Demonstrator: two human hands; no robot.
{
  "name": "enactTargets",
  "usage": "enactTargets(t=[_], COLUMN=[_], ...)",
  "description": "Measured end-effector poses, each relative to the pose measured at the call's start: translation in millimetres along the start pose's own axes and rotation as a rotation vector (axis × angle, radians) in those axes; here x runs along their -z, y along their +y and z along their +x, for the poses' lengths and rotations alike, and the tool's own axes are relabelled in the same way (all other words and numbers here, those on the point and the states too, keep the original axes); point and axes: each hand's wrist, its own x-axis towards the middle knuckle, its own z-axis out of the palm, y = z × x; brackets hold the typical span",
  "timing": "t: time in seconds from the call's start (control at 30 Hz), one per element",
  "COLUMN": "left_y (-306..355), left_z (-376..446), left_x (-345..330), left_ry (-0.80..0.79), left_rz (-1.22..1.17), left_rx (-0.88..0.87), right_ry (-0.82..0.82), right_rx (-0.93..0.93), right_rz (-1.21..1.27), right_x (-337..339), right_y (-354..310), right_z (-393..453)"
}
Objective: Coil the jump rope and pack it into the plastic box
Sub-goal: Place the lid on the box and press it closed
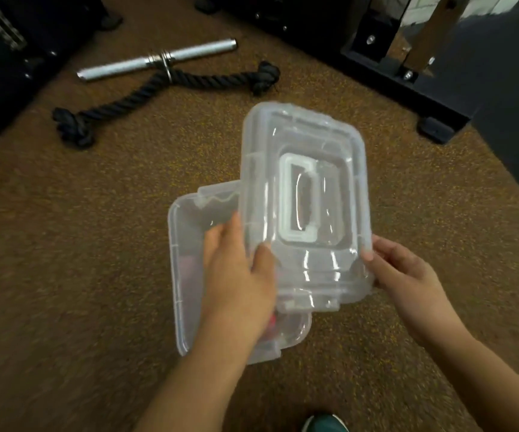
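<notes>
A clear plastic box (179,275) sits open on the brown speckled floor. Both hands hold its clear lid (305,194), which has a white handle on top, tilted above the box's right half. My left hand (239,269) grips the lid's near-left edge, and my right hand (401,269) grips its near-right corner. Something red (272,322) shows inside the box under my left wrist; most of the box's contents are hidden by my hand and the lid.
A thick black rope (145,92) with knotted ends lies on the floor beyond, threaded to a metal bar (158,59). Black gym machine frames (407,67) stand at the back right and back left. A green shoe (323,424) shows at the bottom edge.
</notes>
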Motion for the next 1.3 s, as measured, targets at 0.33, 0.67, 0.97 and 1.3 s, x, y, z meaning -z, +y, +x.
enactTargets(t=[0.33,0.67,0.97,1.3], left_y=[-103.9,-110.1,-107.4,-121.3], left_z=[-39.2,-37.4,-25.1,-26.8], left_x=[66.0,53.9,58.3,61.7], left_ry=[0.005,-0.139,-0.116,-0.038], left_rz=[0.157,0.087,0.05,-0.277], left_rx=[0.244,0.28,0.373,0.622], right_ry=[-0.129,-0.101,-0.127,-0.315], right_rx=[0.068,0.101,0.04,-0.003], right_rz=[-0.304,-0.419,-0.495,-0.394], right_x=[-75.8,-64.6,-66.1,-70.2], right_y=[13.2,16.5,20.9,1.5], right_z=[-20.0,-27.9,-26.5,-20.9])
